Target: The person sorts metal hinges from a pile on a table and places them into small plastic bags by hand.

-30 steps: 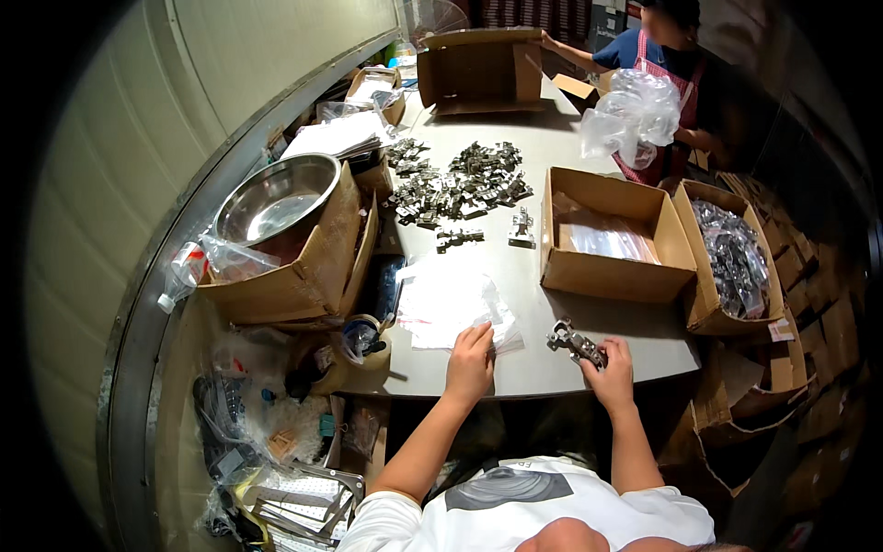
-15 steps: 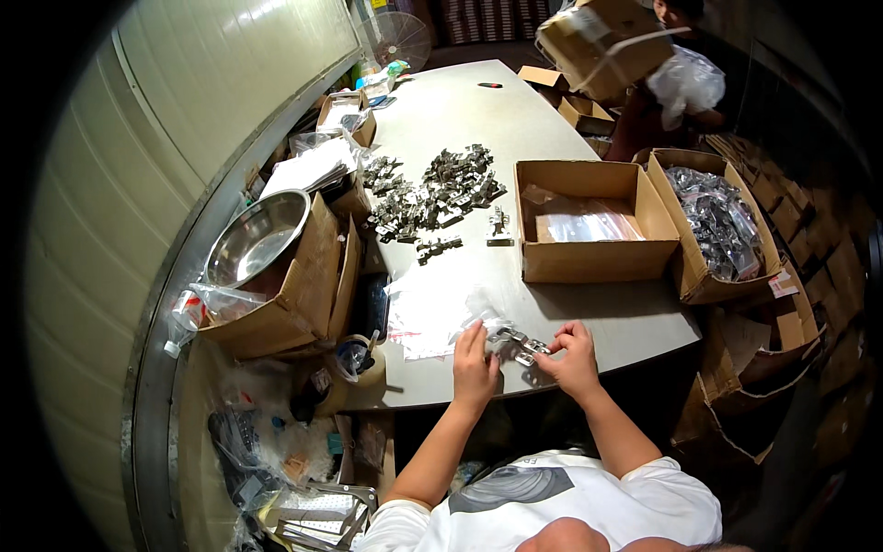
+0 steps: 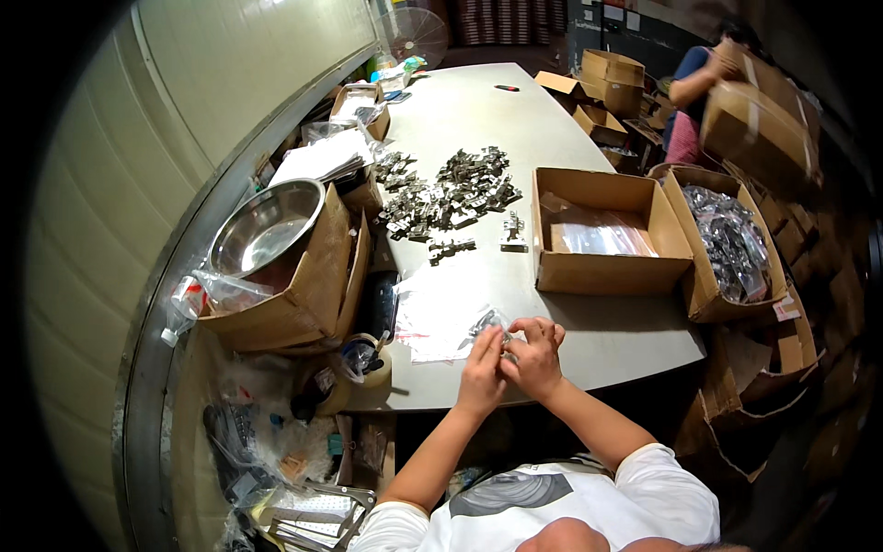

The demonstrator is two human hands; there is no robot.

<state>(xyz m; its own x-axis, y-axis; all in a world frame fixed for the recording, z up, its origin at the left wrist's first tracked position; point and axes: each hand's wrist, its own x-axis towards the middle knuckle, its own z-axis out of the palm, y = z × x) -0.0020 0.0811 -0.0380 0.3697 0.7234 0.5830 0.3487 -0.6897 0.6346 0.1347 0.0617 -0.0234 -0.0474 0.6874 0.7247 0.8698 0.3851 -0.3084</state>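
My left hand [image 3: 482, 373] and my right hand [image 3: 533, 357] meet over the near edge of the grey table [image 3: 478, 120]. Together they hold a small clear plastic bag [image 3: 486, 324] with a small metal part going into it. The part itself is mostly hidden by my fingers. Just left of my hands lies a stack of flat clear bags [image 3: 434, 313]. Farther up the table is a heap of grey metal parts [image 3: 451, 193].
An open cardboard box [image 3: 607, 241] with bagged items stands right of my hands; a second box [image 3: 731, 241] of filled bags is beside it. A steel bowl [image 3: 265, 226] rests on a box at the left. A person [image 3: 704, 87] carries a box at the back right.
My right hand, holding a metal part, came in from the right to meet my left hand, which lifted a bag off the stack. The person at the back moved right with a box.
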